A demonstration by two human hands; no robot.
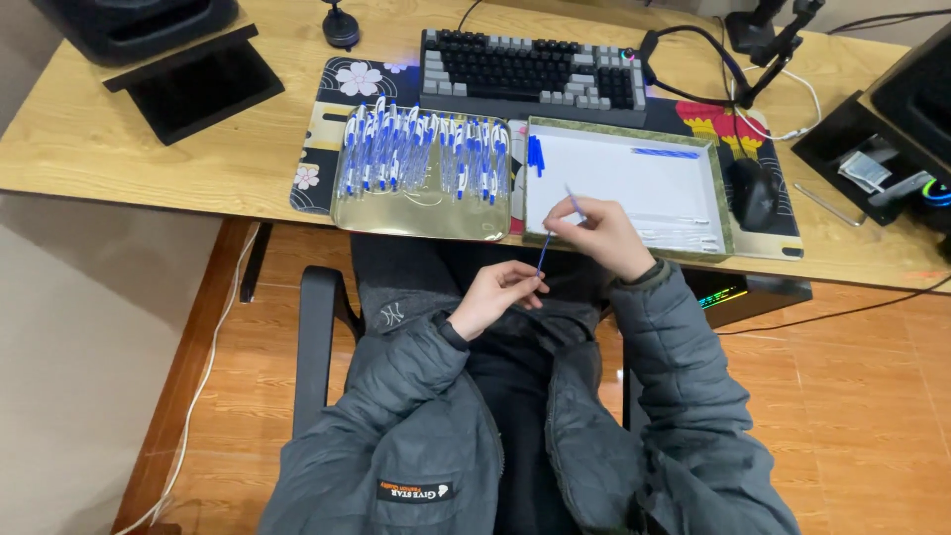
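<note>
Honestly, what worries me is how thin that blue refill (544, 252) is: it hangs over my lap, off the table (149, 149), so a slip drops it to the floor. My right hand (602, 236) pinches its upper end along with a clear barrel (573, 201); my left hand (492, 295) closes a fingertip grip on the lower tip. The gold tray (421, 213) of finished pens (421, 151) looks slick and shiny, and the white tray (626, 180) has a flat matte floor.
</note>
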